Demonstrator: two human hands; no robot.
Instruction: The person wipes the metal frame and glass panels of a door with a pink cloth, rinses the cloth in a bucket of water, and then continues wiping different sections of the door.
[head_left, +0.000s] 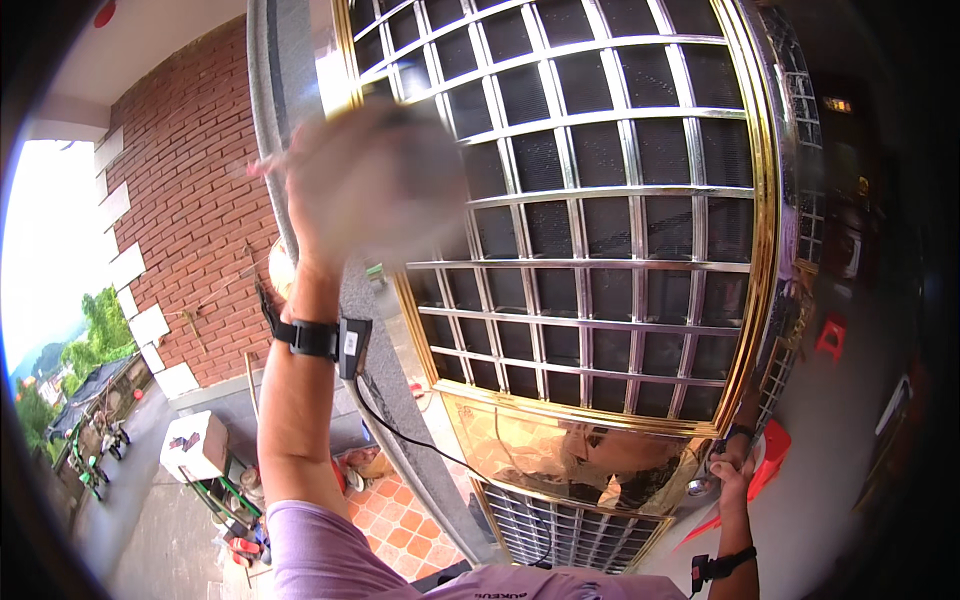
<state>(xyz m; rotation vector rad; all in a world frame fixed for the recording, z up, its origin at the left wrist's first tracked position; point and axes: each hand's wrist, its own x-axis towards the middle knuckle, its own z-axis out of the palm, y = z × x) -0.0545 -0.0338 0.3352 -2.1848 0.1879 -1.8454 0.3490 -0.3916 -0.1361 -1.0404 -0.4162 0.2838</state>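
Raised at the upper left, my left hand is motion-blurred and holds what looks like a greyish cloth against or just in front of the door's upper left part; contact cannot be told. The metal door has a silver lattice over dark panes, a gold-coloured frame and a shiny gold lower panel. At the lower right, my right hand grips the door's edge beside a round metal knob. Both wrists wear black straps; a cable hangs from the left one.
A grey stone door jamb runs along the left of the door. Beyond it stand a brick wall, a white box on a green-legged stand and red slippers. Red plastic stools stand indoors at the right.
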